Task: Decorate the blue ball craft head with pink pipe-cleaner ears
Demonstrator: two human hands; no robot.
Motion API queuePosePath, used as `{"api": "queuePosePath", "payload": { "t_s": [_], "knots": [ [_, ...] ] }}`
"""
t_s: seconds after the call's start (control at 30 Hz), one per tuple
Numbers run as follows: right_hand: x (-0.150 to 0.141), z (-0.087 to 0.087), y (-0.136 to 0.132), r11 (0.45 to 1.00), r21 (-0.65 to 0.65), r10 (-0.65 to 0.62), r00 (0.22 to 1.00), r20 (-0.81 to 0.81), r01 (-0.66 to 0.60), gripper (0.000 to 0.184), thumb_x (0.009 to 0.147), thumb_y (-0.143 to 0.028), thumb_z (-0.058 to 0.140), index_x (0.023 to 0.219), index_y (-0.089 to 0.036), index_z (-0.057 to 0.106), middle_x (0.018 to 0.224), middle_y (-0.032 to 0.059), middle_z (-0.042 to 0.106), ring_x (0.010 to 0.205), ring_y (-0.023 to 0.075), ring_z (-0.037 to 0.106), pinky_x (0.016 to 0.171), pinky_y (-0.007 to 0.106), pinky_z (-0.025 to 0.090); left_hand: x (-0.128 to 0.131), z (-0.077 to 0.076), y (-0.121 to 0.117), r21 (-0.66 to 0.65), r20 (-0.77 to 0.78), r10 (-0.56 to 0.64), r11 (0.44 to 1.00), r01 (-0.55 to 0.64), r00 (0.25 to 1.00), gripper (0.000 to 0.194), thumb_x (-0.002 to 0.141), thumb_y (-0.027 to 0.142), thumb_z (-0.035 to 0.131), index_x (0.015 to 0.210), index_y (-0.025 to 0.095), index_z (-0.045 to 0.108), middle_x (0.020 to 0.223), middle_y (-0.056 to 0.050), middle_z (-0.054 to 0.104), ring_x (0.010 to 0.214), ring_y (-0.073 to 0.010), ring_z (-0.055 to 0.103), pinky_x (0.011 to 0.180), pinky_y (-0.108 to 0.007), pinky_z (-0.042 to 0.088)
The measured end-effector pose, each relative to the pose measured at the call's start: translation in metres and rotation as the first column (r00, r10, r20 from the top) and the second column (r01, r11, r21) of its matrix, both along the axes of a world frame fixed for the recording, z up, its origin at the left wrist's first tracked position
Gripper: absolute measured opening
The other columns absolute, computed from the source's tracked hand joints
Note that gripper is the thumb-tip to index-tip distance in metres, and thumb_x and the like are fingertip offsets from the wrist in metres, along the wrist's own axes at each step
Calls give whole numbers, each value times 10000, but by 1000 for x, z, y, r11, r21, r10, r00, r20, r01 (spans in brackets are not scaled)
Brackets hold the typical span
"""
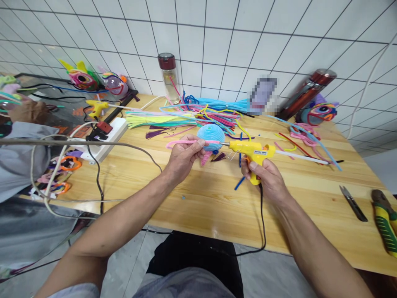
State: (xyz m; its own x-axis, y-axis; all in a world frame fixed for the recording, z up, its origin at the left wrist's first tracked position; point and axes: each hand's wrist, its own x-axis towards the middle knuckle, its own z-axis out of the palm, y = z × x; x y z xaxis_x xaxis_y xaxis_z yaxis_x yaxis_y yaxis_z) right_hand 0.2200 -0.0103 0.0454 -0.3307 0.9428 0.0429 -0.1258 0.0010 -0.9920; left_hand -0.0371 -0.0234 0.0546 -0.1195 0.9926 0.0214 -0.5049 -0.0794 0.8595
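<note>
A shiny, light brown wooden table (198, 215) has a big pile of fuzzy, bendy sticks in many colours (161, 119) near its back. A clear bottle with a dark red lid (170, 80) stands just behind them. A long white plug strip (113, 138) lies to the left. Small black snips (353, 203) and yellow-and-green pliers (384, 225) lie on the right.

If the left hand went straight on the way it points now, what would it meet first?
Beyond the pink pipe cleaner it holds, the left hand would probably meet the blue coiled ball first; this single view leaves the depth between them unclear.
</note>
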Motion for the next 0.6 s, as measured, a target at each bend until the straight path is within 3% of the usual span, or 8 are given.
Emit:
{"api": "queuePosePath", "payload": {
  "t_s": [0.6],
  "knots": [
    [-1, 6, 0, 1000, -16, -10, 999, -32, 10, 414, 805, -574, 863, 942, -197, 760, 834, 39, 676, 614, 149, 502, 621, 331, 403, 0, 4, -1, -36, -6, -18, 999, 18, 1000, 424, 671, 378, 1008, 825, 129, 700, 647, -9, 684, 581, -105, 635, 539, -221, 510]
  ]
}}
